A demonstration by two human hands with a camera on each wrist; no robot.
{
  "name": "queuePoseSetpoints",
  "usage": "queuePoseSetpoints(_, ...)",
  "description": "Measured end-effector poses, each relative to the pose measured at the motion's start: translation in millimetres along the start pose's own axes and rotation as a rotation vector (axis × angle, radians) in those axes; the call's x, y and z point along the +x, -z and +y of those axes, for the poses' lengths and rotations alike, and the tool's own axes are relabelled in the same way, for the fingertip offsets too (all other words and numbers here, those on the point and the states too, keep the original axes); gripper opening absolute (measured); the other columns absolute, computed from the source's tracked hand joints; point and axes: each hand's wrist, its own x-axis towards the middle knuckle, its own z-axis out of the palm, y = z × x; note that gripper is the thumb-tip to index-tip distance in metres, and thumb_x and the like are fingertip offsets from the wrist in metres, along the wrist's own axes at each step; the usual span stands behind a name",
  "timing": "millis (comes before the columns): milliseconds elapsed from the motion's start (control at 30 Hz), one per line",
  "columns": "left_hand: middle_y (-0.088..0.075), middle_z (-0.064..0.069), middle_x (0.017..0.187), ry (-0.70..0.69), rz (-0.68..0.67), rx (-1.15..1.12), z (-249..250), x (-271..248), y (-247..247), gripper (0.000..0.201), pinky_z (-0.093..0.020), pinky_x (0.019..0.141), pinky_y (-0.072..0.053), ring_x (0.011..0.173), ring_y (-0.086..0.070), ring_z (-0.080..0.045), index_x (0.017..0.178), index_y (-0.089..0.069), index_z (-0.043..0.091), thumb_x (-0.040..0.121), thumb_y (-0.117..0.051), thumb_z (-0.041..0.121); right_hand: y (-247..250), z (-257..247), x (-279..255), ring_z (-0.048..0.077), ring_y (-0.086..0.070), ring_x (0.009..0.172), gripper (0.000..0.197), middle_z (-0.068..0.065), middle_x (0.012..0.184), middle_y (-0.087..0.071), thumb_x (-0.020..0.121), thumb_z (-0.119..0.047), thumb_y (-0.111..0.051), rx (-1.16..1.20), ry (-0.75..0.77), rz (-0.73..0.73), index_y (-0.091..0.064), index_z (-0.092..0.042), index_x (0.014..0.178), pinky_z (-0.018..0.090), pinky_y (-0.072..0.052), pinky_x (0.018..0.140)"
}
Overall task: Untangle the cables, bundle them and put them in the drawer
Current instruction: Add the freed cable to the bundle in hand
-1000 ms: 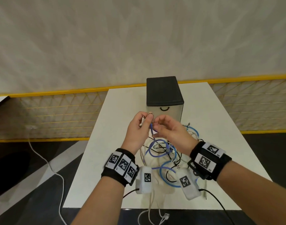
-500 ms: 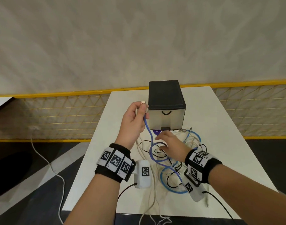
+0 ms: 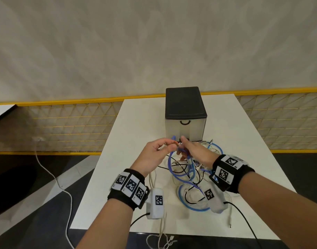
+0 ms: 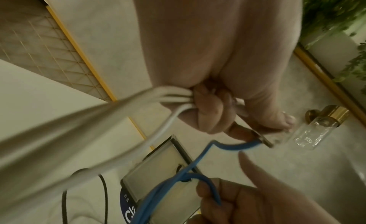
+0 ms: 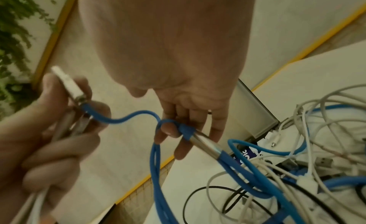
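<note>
My left hand (image 3: 169, 145) is raised in front of the drawer box (image 3: 185, 114). It grips a bunch of white cables (image 4: 138, 102) and pinches the plug end of the blue cable (image 4: 227, 146). My right hand (image 3: 183, 150) is just to its right, with a stretch of the blue cable (image 5: 126, 117) looped round its thumb and fingers (image 5: 168, 130), near a metal connector (image 5: 206, 142). Below the hands, blue loops hang into the tangle of white, black and blue cables (image 3: 190, 186) on the white table (image 3: 136, 123). The drawer is closed.
The drawer box has a black top and a black handle (image 3: 185, 122) on its pale front. Some white cables (image 3: 161, 236) hang over the table's near edge. A yellow-framed mesh fence (image 3: 73, 126) runs behind the table. A white cord (image 3: 51, 177) lies on the floor at left.
My left hand has dropped from beside the drawer box's top. My right hand has risen off the tangle with a blue loop and met the left hand in front of the drawer.
</note>
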Motion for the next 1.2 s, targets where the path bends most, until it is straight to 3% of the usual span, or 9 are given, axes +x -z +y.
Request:
queuePoseSetpoints(100, -0.048, -0.002, 0.061, 0.061, -0.217, -0.090, -5.7, -0.3, 1.6, 0.019, -0.016, 0.045, -0.023, 0.046, -0.028, -0.006, 0.103, -0.071, 0.011, 0.095, -0.060, 0.025, 2.5, -3.5, -0.1, 0.019, -0.055, 0.081, 0.060, 0.012, 0.083, -0.059, 0.095, -0.062, -0.024, 0.067, -0.050, -0.002, -0.063, -0.021, 0.076, 0.030, -0.043, 0.078)
queuePoseSetpoints(200, -0.060, 0.010, 0.062, 0.073, -0.328, -0.065, -9.9, -0.6, -1.1, 0.013, -0.021, 0.045, -0.018, 0.047, -0.023, -0.008, 0.100, -0.072, 0.018, 0.094, -0.061, 0.022, 3.4, 0.7, 2.9, 0.012, -0.055, 0.072, 0.033, 0.003, 0.080, -0.063, 0.093, -0.039, -0.056, 0.032, -0.034, 0.011, -0.065, -0.008, 0.096, 0.024, -0.043, 0.068)
queuePoseSetpoints(333, -0.066, 0.016, 0.075, 0.068, -0.008, -0.066, -18.0, 5.6, -6.3, 0.014, -0.016, 0.052, -0.031, 0.049, -0.042, -0.003, 0.105, -0.073, 0.023, 0.094, -0.064, 0.020, 5.7, 9.0, 6.0, 0.013, -0.060, 0.070, 0.018, 0.005, 0.080, -0.065, 0.087, -0.013, -0.066, 0.012, 0.082, 0.089, -0.064, -0.001, 0.100, 0.023, -0.050, 0.069)
queuePoseSetpoints(433, -0.069, 0.014, 0.097, 0.069, 0.296, 0.077, -38.5, 19.8, -1.1, 0.017, -0.009, 0.077, -0.040, 0.088, -0.060, 0.008, 0.107, -0.072, 0.020, 0.097, -0.061, 0.027, 6.3, 12.1, 4.7, 0.014, -0.060, 0.073, 0.014, 0.007, 0.081, -0.064, 0.086, -0.013, -0.068, 0.003, 0.140, 0.084, -0.066, -0.002, 0.095, 0.022, -0.052, 0.071)
queuePoseSetpoints(500, -0.070, 0.010, 0.099, 0.100, 0.148, 0.229, -46.2, 26.7, -0.9, 0.023, -0.002, 0.077, -0.038, 0.094, -0.060, 0.003, 0.110, -0.071, 0.017, 0.100, -0.055, 0.029, 5.0, 13.1, 4.1, 0.015, -0.058, 0.073, 0.013, 0.007, 0.080, -0.063, 0.085, -0.014, -0.070, -0.004, 0.178, 0.077, -0.067, -0.004, 0.093, 0.028, -0.053, 0.075)
queuePoseSetpoints(633, -0.070, 0.007, 0.082, 0.111, -0.050, 0.300, -50.0, 31.6, -0.1, 0.020, -0.003, 0.069, -0.040, 0.072, -0.061, 0.011, 0.095, -0.071, 0.015, 0.101, -0.055, 0.026, 5.3, 15.4, 3.9, 0.021, -0.062, 0.077, 0.014, 0.007, 0.085, -0.068, 0.082, -0.019, -0.073, -0.019, 0.201, 0.097, -0.070, -0.011, 0.093, 0.036, -0.054, 0.081)
queuePoseSetpoints(900, -0.065, 0.007, 0.080, 0.075, -0.004, 0.367, -55.3, 34.0, 3.7, 0.013, -0.013, 0.067, -0.041, 0.071, -0.055, -0.001, 0.096, -0.070, 0.019, 0.097, -0.060, 0.028, 6.9, 22.8, 3.6, 0.021, -0.061, 0.067, 0.006, 0.011, 0.078, -0.062, 0.088, -0.017, -0.065, -0.088, 0.241, 0.165, -0.064, -0.015, 0.094, 0.033, -0.056, 0.066)
queuePoseSetpoints(1067, -0.069, 0.007, 0.092, 0.104, 0.017, 0.370, -50.8, 35.6, 8.0, 0.021, -0.002, 0.072, -0.040, 0.084, -0.060, 0.002, 0.105, -0.073, 0.014, 0.100, -0.056, 0.025, 4.6, 22.6, 5.2, 0.018, -0.059, 0.071, 0.011, 0.000, 0.088, -0.057, 0.091, -0.025, -0.061, -0.444, 0.261, 0.237, -0.052, -0.020, 0.087, 0.020, -0.045, 0.062)
queuePoseSetpoints(1200, -0.066, 0.004, 0.083, 0.141, 0.269, 0.359, -54.2, 40.5, 10.8, 0.015, -0.014, 0.067, -0.038, 0.083, -0.059, -0.014, 0.091, -0.070, 0.014, 0.097, -0.060, 0.022, 6.7, 29.3, 4.6, 0.014, -0.048, 0.069, 0.018, 0.000, 0.087, -0.053, 0.090, -0.028, -0.062, -0.534, 0.273, 0.168, -0.048, -0.020, 0.083, 0.022, -0.038, 0.065)
